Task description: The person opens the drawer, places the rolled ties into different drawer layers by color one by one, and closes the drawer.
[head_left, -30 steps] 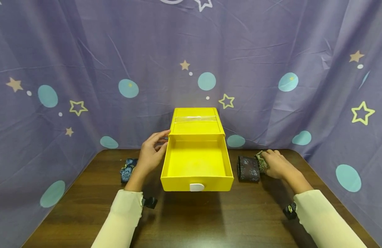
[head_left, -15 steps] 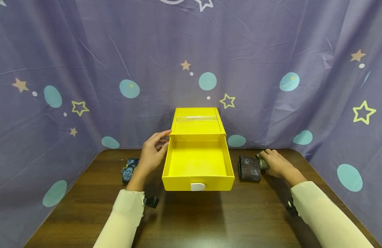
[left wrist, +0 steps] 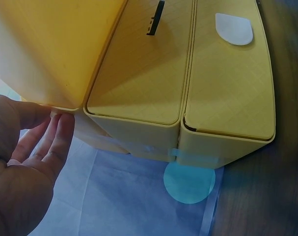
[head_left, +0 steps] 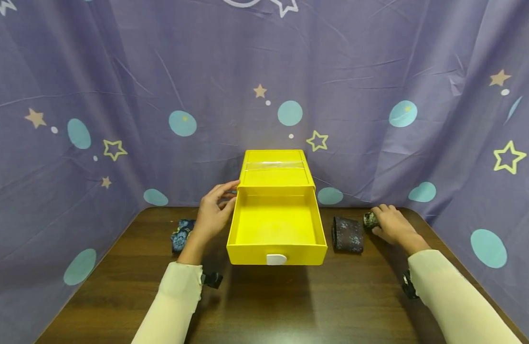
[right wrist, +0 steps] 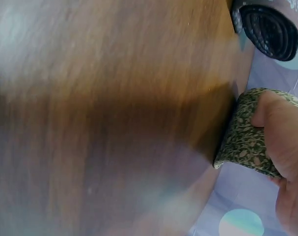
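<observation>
A yellow drawer unit stands mid-table with its top drawer pulled out and nothing inside. My left hand touches its left side, fingertips at the casing's front corner and thumb by the drawer wall; in the left wrist view the fingers reach fairly straight to that edge. My right hand grips a rolled cloth with a green leaf pattern, thumb across it and part of it hidden by the hand. Left of it lies a dark rolled cloth with small flowers, its spiral end showing in the right wrist view.
A blue floral folded cloth lies on the table beside my left wrist, which partly covers it. Below the pulled-out drawer are two closed drawers, one with a white handle. A purple star-patterned curtain hangs behind.
My right hand has moved slightly right with the green leaf-patterned roll, opening a gap from the dark roll. The left hand stays at the drawer unit, and the head view has shifted slightly.
</observation>
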`<state>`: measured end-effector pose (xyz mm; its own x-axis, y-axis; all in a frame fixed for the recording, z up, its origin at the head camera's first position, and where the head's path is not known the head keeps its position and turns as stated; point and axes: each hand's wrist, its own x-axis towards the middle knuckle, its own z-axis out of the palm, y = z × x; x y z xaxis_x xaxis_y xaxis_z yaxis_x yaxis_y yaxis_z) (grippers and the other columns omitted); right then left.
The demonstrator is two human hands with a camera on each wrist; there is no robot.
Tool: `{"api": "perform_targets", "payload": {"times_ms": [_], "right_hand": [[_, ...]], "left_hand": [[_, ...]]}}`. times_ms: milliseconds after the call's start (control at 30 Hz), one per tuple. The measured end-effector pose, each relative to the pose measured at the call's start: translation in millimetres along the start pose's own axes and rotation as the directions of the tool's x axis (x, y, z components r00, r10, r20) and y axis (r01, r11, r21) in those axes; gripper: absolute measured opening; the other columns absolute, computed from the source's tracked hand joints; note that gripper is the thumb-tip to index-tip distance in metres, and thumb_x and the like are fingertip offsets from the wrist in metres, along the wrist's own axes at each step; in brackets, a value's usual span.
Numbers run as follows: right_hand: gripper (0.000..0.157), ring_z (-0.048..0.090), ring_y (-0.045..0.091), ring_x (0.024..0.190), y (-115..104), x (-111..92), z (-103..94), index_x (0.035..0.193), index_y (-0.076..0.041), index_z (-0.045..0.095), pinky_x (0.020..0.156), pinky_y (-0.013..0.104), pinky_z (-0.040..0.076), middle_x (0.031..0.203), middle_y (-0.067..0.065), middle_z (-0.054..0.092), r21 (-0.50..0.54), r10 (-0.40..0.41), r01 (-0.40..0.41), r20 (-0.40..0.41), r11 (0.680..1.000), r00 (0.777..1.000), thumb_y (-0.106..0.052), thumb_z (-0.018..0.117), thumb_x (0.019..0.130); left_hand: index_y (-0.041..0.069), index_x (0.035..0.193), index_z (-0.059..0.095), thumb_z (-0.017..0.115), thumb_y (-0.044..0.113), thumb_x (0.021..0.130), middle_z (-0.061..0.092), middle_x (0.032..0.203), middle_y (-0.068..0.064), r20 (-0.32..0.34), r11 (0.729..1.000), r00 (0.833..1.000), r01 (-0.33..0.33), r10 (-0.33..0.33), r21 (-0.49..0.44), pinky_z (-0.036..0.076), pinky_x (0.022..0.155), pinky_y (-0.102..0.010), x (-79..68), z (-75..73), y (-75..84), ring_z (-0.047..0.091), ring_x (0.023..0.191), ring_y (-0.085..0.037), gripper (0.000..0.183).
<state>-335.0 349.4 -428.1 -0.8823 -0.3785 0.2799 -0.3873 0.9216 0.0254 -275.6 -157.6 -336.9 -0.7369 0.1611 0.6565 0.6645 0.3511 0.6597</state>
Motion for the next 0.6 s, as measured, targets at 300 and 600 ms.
{"api": "perform_targets", "payload": {"times_ms": [300, 600], "right_hand": [[0.046, 0.056, 0.051, 0.099, 4.9, 5.1, -20.8, 0.118, 0.01, 0.057, 0.086, 0.063, 0.047, 0.111, 0.03, 0.059, -0.078, 0.001, -0.007, -0.078, 0.997, 0.997, -0.018, 0.076, 0.087], [0.037, 0.055, 0.049, 0.088, 5.2, 15.6, -48.5, 0.102, 0.005, 0.056, 0.076, 0.061, 0.045, 0.097, 0.025, 0.058, -0.108, -0.06, 0.038, -0.211, 0.993, 0.976, -0.019, 0.075, 0.081]], "left_hand": [[-0.007, 0.139, 0.058, 0.061, -0.008, 0.099, 0.06, 0.125, -0.027, -0.007, 1.0, 1.0, -0.007, 0.007, 0.003, 0.059, 0.089, -0.047, 1.5, -0.4, 1.5, 0.065, 0.109, -0.041, 0.041], [-0.007, 0.138, 0.06, 0.061, -0.009, 0.098, 0.061, 0.123, -0.026, -0.005, 1.0, 1.0, -0.021, 0.021, 0.01, 0.059, 0.088, -0.049, 0.7, 1.3, 0.1, 0.066, 0.108, -0.04, 0.04]]}}
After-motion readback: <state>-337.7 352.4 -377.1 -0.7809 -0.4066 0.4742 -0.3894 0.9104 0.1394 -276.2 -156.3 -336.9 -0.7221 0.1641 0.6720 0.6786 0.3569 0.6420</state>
